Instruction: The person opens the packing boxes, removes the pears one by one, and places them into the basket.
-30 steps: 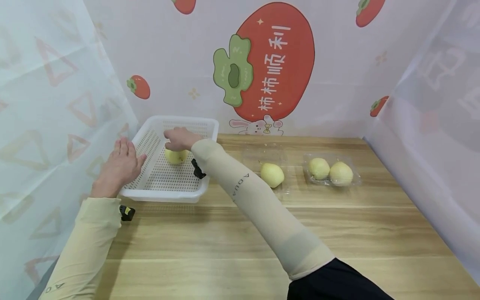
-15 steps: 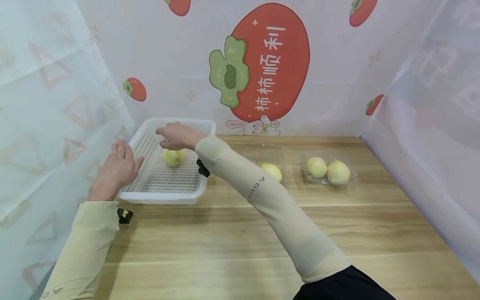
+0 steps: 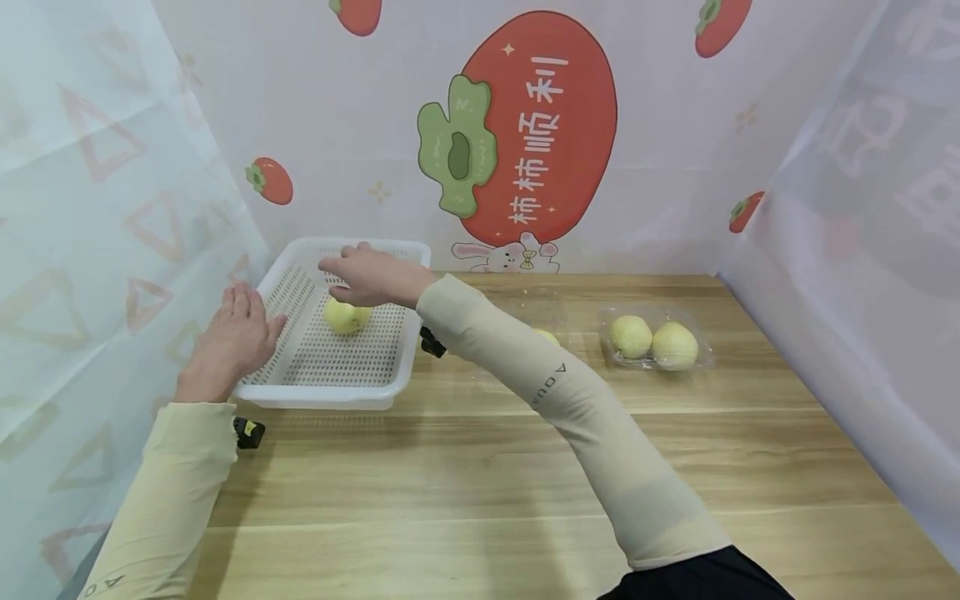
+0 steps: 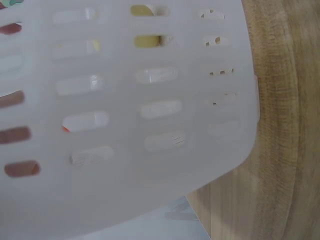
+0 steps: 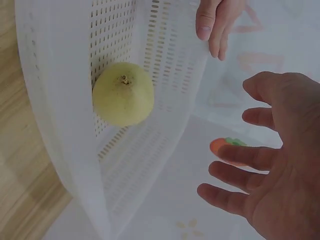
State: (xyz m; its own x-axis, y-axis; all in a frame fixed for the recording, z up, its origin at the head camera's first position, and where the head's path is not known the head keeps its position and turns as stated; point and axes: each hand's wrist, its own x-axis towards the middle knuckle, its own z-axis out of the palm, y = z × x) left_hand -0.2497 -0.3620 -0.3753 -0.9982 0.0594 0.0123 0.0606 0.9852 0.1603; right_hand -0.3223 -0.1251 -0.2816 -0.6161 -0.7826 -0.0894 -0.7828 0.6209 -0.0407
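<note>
A yellow-green pear (image 3: 347, 317) rests on the floor of a white perforated plastic basket (image 3: 322, 397). Above it hovers my right hand (image 3: 375, 275), its fingers spread and holding nothing; the right wrist view shows the hand (image 5: 270, 155) apart from the pear (image 5: 125, 95). At the basket's left rim, my left hand (image 3: 236, 337) lies with straight fingers. In the left wrist view the slotted basket wall (image 4: 125, 125) fills most of the picture, and the left hand is out of sight there. Behind the right forearm peeks the top of another pear (image 3: 547, 336).
On the right stands a clear plastic box (image 3: 703, 357) with two pears (image 3: 632, 336) in it. A clear lidded box (image 3: 540, 302) lies partly behind the right sleeve. Printed sheets enclose the wooden table (image 3: 480, 483) at the back and both sides.
My right hand has risen off the pear and its fingers have spread. Its forearm has shifted right and now covers most of the middle pear. The left hand stays at the rim.
</note>
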